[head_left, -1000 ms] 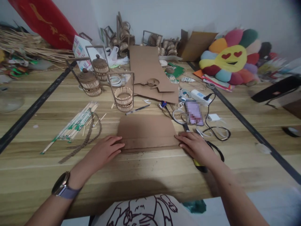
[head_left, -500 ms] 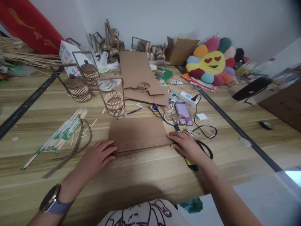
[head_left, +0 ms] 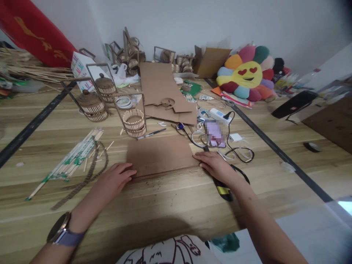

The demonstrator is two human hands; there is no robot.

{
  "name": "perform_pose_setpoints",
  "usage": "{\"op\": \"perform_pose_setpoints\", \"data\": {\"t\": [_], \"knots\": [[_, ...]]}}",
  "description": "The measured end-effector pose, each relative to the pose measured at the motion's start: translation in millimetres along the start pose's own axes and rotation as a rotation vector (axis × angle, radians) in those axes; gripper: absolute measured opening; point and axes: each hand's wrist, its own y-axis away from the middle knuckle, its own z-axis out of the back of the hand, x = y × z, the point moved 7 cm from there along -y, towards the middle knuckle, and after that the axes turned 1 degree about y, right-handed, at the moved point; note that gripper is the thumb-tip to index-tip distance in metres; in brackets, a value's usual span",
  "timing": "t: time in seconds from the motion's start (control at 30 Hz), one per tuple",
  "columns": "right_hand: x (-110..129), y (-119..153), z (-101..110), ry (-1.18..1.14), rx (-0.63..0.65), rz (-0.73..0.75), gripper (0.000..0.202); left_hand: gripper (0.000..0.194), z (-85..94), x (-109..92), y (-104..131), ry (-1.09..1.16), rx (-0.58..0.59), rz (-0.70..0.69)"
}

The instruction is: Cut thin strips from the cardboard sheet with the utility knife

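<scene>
A rectangular piece of brown cardboard [head_left: 162, 156] lies flat on the wooden table in front of me. My left hand [head_left: 117, 180] rests at its left edge, fingers apart, the fingertips on the cardboard's lower left corner. At the lower right corner, my right hand [head_left: 216, 165] lies with its fingers stretched out, touching the edge. Under and beside that hand are black-handled scissors [head_left: 242, 174] and a black and yellow tool [head_left: 224, 190], both partly covered. Small brown crumbs are scattered below the cardboard.
Beyond the cardboard are a pen [head_left: 151, 134], a small slatted bucket [head_left: 134, 123], larger cardboard [head_left: 156, 82] and a phone [head_left: 214, 134] among cables. Wrapped sticks [head_left: 75, 157] and a corrugated strip [head_left: 88, 178] lie left. A flower cushion [head_left: 247, 73] sits back right.
The view has shifted slightly. My right hand has moved a little left and down off the black and yellow tool, which shows more now. The cardboard stays nearly in place.
</scene>
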Motion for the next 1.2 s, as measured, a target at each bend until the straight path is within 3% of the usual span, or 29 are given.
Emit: {"op": "perform_pose_setpoints", "data": {"t": [0.87,1.2], "knots": [[13,-5,-1,0.146,0.038,-0.022,0.050,0.033,2.0,-8,0,-0.055,0.095,0.046],[16,-3,-1,0.173,0.044,-0.030,0.046,0.033,0.7,-8,0,-0.073,0.087,0.032]]}}
